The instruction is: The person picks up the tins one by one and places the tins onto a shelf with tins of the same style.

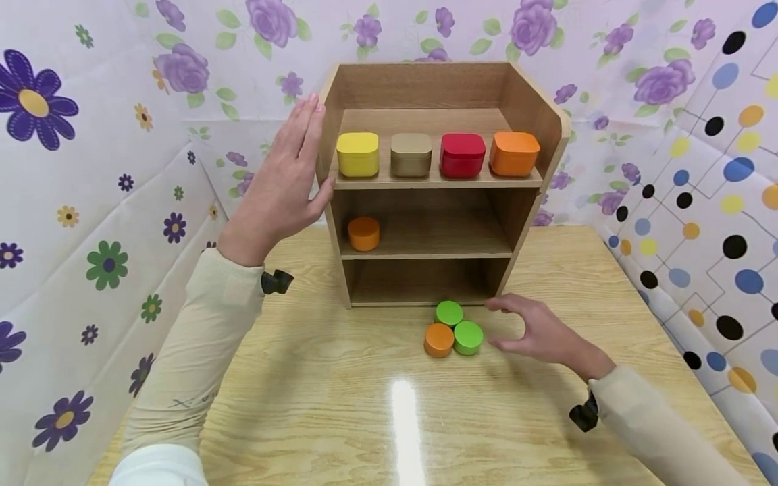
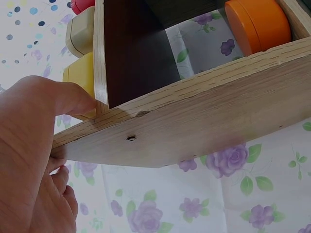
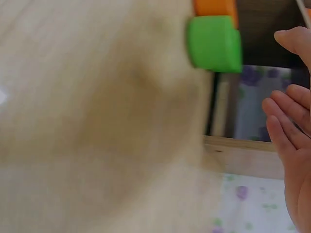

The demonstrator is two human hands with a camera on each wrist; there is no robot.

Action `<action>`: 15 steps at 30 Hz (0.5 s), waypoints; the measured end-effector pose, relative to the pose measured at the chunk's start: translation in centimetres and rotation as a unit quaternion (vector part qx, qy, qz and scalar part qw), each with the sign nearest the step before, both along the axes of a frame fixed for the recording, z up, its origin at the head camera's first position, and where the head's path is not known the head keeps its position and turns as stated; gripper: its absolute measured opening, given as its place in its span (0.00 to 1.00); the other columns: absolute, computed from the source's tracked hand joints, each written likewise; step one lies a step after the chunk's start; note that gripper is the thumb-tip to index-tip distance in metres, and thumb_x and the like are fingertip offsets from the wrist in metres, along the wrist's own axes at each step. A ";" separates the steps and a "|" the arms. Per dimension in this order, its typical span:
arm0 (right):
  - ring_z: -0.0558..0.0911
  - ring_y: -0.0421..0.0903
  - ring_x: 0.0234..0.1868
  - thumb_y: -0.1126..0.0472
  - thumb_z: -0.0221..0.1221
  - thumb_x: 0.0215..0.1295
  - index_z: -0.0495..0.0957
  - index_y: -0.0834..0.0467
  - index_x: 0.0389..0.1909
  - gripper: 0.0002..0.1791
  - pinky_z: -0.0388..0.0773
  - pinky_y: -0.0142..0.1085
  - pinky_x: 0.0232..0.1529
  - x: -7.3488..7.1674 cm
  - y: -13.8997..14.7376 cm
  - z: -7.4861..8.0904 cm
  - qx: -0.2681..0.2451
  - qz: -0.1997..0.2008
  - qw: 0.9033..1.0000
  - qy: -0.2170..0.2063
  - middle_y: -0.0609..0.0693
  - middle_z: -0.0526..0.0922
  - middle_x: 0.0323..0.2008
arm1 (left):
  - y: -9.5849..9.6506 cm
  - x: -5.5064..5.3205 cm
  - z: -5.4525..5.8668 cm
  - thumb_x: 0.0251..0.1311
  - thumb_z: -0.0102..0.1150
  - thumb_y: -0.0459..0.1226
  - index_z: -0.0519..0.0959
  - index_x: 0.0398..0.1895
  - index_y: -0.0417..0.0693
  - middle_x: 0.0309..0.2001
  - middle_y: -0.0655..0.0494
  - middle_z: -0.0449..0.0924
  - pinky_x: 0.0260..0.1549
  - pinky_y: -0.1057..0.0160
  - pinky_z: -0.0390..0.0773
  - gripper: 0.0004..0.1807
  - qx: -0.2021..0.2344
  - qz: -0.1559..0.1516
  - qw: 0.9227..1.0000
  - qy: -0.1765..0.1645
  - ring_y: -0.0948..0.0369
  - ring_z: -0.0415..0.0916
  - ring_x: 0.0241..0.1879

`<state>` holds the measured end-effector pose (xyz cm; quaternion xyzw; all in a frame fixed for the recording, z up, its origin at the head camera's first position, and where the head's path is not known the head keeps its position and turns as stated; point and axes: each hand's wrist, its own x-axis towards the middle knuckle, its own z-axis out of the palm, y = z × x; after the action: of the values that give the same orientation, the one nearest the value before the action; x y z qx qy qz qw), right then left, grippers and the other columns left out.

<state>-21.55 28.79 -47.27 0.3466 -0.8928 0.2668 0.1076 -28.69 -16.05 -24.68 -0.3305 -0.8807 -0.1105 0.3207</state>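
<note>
The right hand (image 1: pixel 543 331) held nothing, its thumb and fingers spread, just beside the near green tub (image 1: pixel 468 339). That tub stood on the table (image 1: pixel 316 391) in a tight cluster with the far green tub (image 1: pixel 449 313) and an orange tub (image 1: pixel 439 339), in front of the wooden shelf (image 1: pixel 419 86). A careless close could have bumped the neighbours, so tightly were they packed. The left hand (image 1: pixel 276 179) lay against the shelf's left side, fingers nearly straight and together, thumb apart at the front edge; a hard push there might have jolted the yellow box (image 1: pixel 358 155) on the top level. The tubs were smooth short cylinders, seemingly plastic; the box had rounded corners; table and shelf showed pale grain, the table glossy.
</note>
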 end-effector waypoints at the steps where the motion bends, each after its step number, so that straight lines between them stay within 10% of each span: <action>1: 0.88 0.51 0.54 0.57 0.78 0.54 0.81 0.61 0.62 0.33 0.88 0.51 0.53 -0.1 -0.1 -0.6 -0.002 0.001 1.000 -0.011 0.53 0.88 0.56 | 0.0 0.0 0.0 0.71 0.56 0.35 0.43 0.85 0.33 0.87 0.40 0.40 0.87 0.54 0.39 0.46 0.000 0.000 1.000 0.000 0.47 0.37 0.87; 15: 0.88 0.57 0.54 0.62 0.80 0.52 0.79 0.68 0.61 0.36 0.88 0.50 0.55 -0.3 -1.3 -4.9 -0.044 0.021 0.997 -0.060 0.60 0.87 0.56 | 0.0 0.1 0.0 0.71 0.57 0.35 0.44 0.85 0.32 0.86 0.37 0.42 0.87 0.54 0.40 0.46 0.002 -0.003 1.000 0.007 0.46 0.38 0.87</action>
<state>-21.80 27.52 -52.15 0.3432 -0.8777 0.3284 0.0635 -28.60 -16.01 -24.67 -0.3331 -0.8775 -0.1106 0.3267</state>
